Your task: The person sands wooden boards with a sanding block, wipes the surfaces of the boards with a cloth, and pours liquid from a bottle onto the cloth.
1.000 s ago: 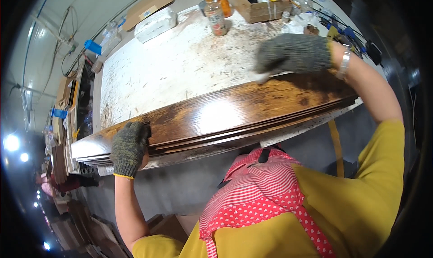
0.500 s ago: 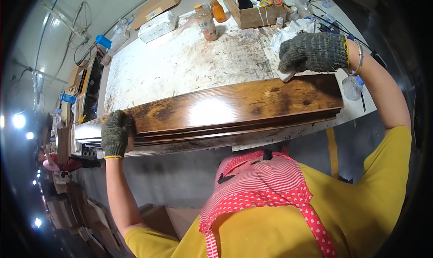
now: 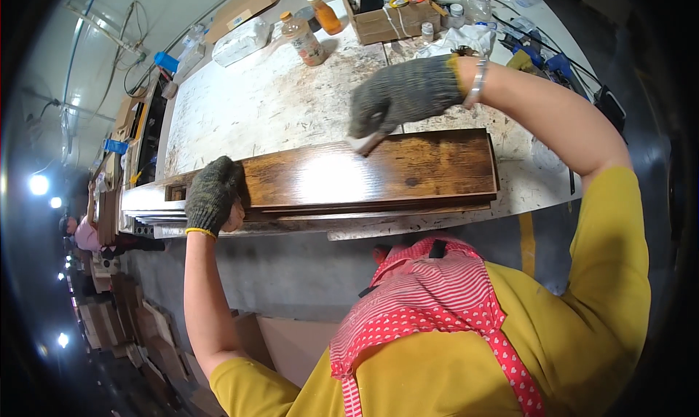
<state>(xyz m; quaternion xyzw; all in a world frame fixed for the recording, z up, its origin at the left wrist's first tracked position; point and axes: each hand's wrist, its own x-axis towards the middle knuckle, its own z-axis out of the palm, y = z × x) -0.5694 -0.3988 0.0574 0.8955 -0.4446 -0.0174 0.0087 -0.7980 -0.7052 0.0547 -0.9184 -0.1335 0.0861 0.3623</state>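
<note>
A brown wood-grain board with a glossy top lies across the near edge of the worktable, on top of a stack of similar boards. My left hand, in a dark knitted glove, grips its left part, with the fingers over the top and the thumb at the near edge. Just left of this hand a small rectangular cutout shows in the board. My right hand, gloved alike, is closed on a small white pad above the board's far edge. Whether the pad touches the wood I cannot tell.
Two bottles with orange caps or contents stand at the back of the stained white worktable. Beyond them are a cardboard box of tools and a white wrapped bundle. Cables and blue-handled tools lie at right.
My right hand has swept left along the board with the white pad. My left hand has shifted right, uncovering the cutout. The view has shifted slightly too.
</note>
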